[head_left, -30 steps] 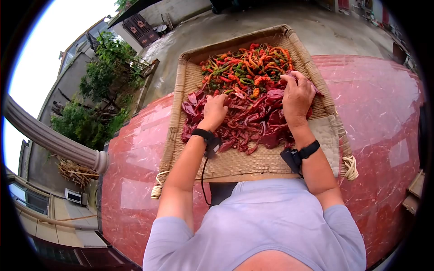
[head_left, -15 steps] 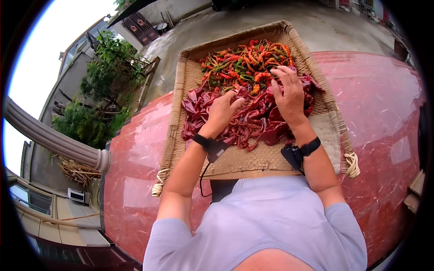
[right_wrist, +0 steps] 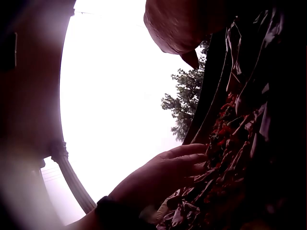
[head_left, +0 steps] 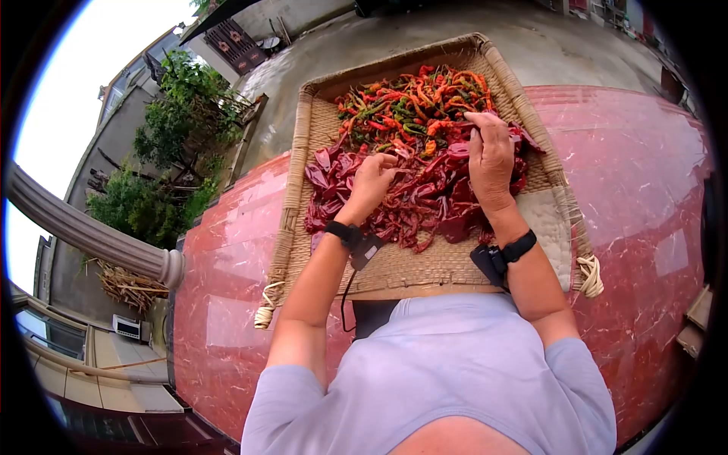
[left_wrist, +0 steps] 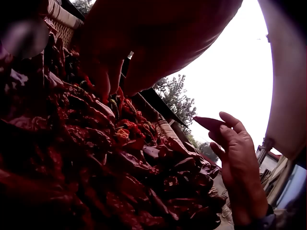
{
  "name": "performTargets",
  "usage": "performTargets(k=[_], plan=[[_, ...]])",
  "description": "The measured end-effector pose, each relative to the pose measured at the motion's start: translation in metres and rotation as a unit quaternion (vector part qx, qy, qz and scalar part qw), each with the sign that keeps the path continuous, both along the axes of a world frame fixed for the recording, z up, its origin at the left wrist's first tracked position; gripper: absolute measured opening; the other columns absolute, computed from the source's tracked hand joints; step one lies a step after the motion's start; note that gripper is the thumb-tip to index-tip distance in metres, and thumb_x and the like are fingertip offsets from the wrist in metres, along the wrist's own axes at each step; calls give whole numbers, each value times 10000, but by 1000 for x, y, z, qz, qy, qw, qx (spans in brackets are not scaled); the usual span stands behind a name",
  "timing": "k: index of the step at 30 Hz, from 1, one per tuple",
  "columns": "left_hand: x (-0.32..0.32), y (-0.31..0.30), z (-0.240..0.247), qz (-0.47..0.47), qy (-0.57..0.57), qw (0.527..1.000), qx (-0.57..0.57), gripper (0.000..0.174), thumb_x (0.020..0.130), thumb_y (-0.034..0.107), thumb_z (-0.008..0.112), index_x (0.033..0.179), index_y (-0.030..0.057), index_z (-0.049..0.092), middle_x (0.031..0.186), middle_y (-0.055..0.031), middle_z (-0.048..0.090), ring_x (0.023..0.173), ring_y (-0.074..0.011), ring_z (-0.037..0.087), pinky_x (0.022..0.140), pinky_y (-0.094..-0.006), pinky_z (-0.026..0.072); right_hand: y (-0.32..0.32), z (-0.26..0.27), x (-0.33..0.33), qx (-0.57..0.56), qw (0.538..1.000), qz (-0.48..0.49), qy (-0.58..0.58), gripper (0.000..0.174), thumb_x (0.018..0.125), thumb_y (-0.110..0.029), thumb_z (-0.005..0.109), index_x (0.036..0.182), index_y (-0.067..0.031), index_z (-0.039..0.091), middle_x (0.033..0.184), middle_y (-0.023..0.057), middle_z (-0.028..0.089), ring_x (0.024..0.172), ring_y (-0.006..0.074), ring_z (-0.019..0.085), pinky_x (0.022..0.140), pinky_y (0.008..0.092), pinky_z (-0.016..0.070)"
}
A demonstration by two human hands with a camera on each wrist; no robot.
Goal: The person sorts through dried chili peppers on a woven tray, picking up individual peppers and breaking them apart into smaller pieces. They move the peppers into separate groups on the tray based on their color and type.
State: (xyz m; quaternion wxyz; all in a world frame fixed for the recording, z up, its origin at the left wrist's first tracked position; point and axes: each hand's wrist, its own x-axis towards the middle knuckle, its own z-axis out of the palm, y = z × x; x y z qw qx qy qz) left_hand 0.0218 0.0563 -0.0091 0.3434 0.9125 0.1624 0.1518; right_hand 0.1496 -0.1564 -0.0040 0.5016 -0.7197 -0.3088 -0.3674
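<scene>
A woven basket tray (head_left: 299,155) holds dark red dried chili peppers (head_left: 425,201) on its near side and orange, red and green chilies (head_left: 413,102) on its far side. My left hand (head_left: 370,184) reaches down at the line between the two heaps, fingertips among the peppers. In the right wrist view its fingers (right_wrist: 189,160) look fairly straight. On the right, my right hand (head_left: 493,163) is raised over the dark peppers. Its thumb and fingers pinch a pointed dark red pepper (left_wrist: 208,123), seen sticking out in the left wrist view; the head view hides it.
A pale cloth-like patch (head_left: 538,227) covers the tray's near right corner. Tied cane ends (head_left: 590,277) stick out there. Beneath lies a red stone floor (head_left: 629,189). A fluted column (head_left: 98,227) and green shrubs (head_left: 171,136) stand to the left.
Both hands come inward and spread, then the left hand's fingers draw together lower among the peppers. The right hand's spread fingers close up. A dark pepper by the left fingertips no longer shows.
</scene>
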Motion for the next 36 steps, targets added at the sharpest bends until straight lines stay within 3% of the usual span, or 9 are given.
performTargets(k=[6, 9, 13, 14, 18, 23, 26, 31, 36], plan=[[7, 9, -33, -29, 27, 981, 189, 320, 894, 15, 625, 1209, 54, 659, 1156, -164, 566, 1081, -342, 596, 938, -413, 502, -4, -23, 17, -154, 966, -165, 123, 305, 883, -264, 714, 1171, -164, 693, 1369, 81, 538, 1354, 313, 407, 1164, 534, 230], [12, 11, -30, -18, 28, 973, 230, 242, 897, 24, 633, 1135, 37, 672, 1101, -161, 578, 1018, -342, 607, 893, -415, 509, -8, -21, 18, -147, 968, -178, 100, 284, 888, -246, 711, 1158, -162, 697, 1371, 97, 535, 1362, 315, 397, 1169, 534, 226], [11, 2, -18, 57, -71, 983, 159, 126, 913, 53, 645, 1030, 16, 677, 1006, -153, 587, 946, -328, 611, 841, -416, 511, -8, -6, 10, -52, 991, -121, 23, 264, 895, -184, 706, 1155, -140, 694, 1373, 92, 543, 1327, 308, 441, 1143, 491, 299], [11, 0, -15, 58, -94, 980, 163, 105, 962, 56, 619, 1052, 21, 660, 979, -116, 618, 931, -245, 635, 808, -362, 520, -8, -4, 8, -37, 996, -76, 11, 262, 897, -168, 705, 1156, -133, 692, 1361, 90, 555, 1305, 305, 465, 1130, 474, 326], [0, -39, 31, -24, -97, 962, -255, 131, 1037, 69, 556, 1156, 20, 582, 1058, -46, 679, 952, -112, 666, 796, -256, 540, 0, 6, -11, -21, 991, 128, -20, 275, 929, -131, 685, 1201, -96, 663, 1230, 115, 637, 1186, 320, 584, 1001, 434, 479], [2, -63, 18, -90, -160, 944, -273, 177, 1033, 68, 572, 1200, 9, 564, 1113, -58, 658, 1013, -128, 655, 862, -289, 550, 10, -1, -31, -53, 949, 290, 107, 277, 951, -87, 654, 1228, -97, 647, 1109, 95, 682, 1085, 282, 654, 958, 442, 508], [-1, -74, 18, -82, -182, 945, -257, 233, 980, 34, 626, 1211, 17, 600, 1064, -80, 640, 972, -179, 646, 860, -320, 539, 11, -4, -24, -63, 983, 173, 4, 213, 940, -54, 645, 1140, -111, 686, 998, 54, 693, 965, 248, 669, 873, 401, 512], [-18, -16, 2, 60, -74, 964, 247, 278, 836, 107, 731, 1108, 81, 680, 1069, -146, 622, 1063, -366, 570, 903, -457, 501, -6, 2, -2, -87, 992, -73, -60, 183, 905, -56, 672, 1042, -168, 721, 980, -11, 667, 986, 227, 607, 992, 400, 416], [-36, 21, -6, 165, 117, 925, 323, 298, 818, 167, 759, 1092, 81, 679, 1097, -174, 585, 1083, -377, 555, 893, -457, 515, -8, -3, 6, -89, 978, -177, -60, 143, 877, -98, 705, 998, -168, 730, 989, -18, 653, 1025, 224, 593, 1000, 399, 405]])
